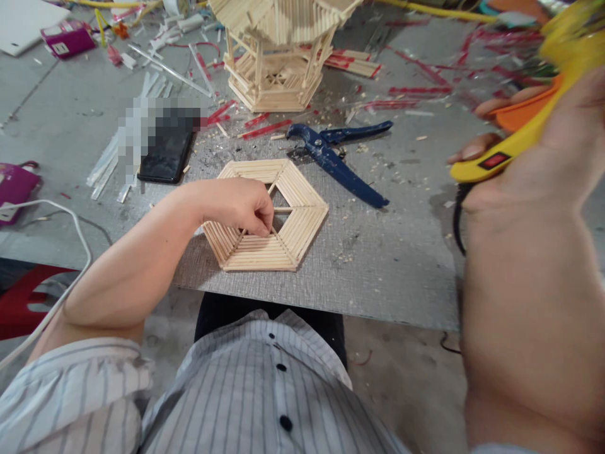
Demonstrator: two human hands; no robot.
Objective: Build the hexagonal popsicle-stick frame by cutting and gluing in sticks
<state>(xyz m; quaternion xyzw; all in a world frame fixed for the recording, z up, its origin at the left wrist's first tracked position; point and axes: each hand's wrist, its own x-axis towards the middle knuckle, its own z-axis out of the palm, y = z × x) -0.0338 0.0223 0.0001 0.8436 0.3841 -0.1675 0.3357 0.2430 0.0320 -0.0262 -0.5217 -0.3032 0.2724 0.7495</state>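
Observation:
A hexagonal frame of pale wooden sticks lies flat on the table, its sticks stacked in rows around an open, spoked middle. My left hand reaches over it with fingers pinched together. The fingertips meet the inner edge of the frame's near side; whatever is between them is hidden. At the right, my right hand is wrapped around a yellow hot glue gun with an orange trigger and a red switch. The glue gun is raised at the frame's right, apart from it, and partly blurred.
Blue-handled cutters lie right of the frame. Behind stands a pavilion model of wooden sticks. A black phone, clear glue sticks and red plastic strips lie around. A white cable runs along the left.

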